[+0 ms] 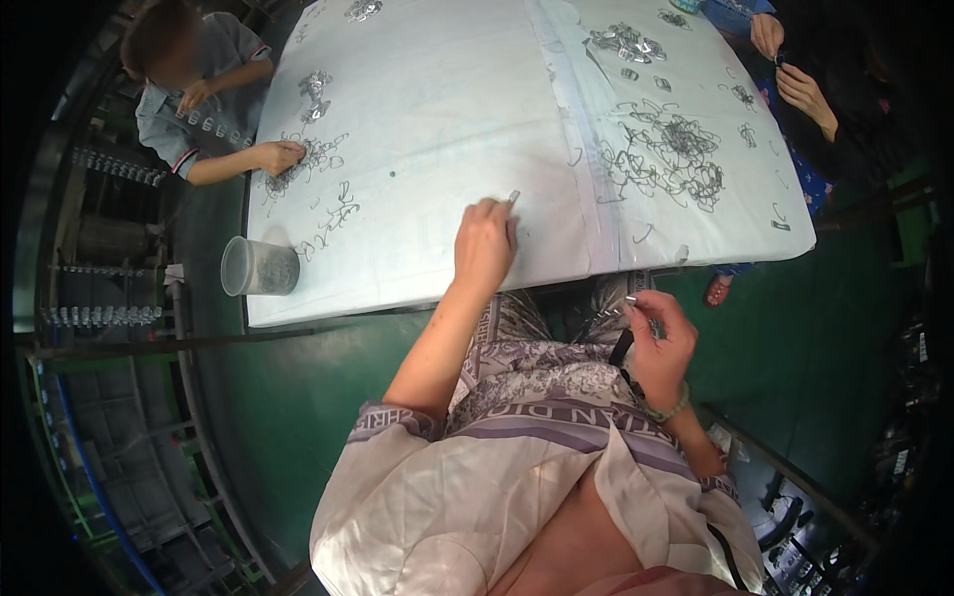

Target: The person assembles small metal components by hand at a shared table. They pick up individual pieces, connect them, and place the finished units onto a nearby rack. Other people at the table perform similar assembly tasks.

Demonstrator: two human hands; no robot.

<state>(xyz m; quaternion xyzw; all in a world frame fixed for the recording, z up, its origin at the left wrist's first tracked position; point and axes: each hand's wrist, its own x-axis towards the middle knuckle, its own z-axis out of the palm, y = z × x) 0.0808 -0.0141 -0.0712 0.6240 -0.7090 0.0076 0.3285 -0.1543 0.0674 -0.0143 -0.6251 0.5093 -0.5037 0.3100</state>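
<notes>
My left hand [484, 241] is over the near part of the white-covered table [437, 119], its fingers curled and closed. A small silvery metal piece [514, 197] sticks out at its fingertips; its exact kind is too small to tell. Lower and to the right, above my lap, my right hand [664, 338] pinches another small shiny metal piece [630, 300] between thumb and finger. The rest of that piece is partly hidden by the fingers. To the right of my left hand lies a spread pile of bent wire hooks [686, 149].
A translucent plastic tub [260, 268] stands at the table's near left corner. Metal clips [626, 43] lie heaped at the far right, more [315, 94] at left. A co-worker's hand [278, 157] touches wire hooks at left; another person's hands [795, 84] work at right.
</notes>
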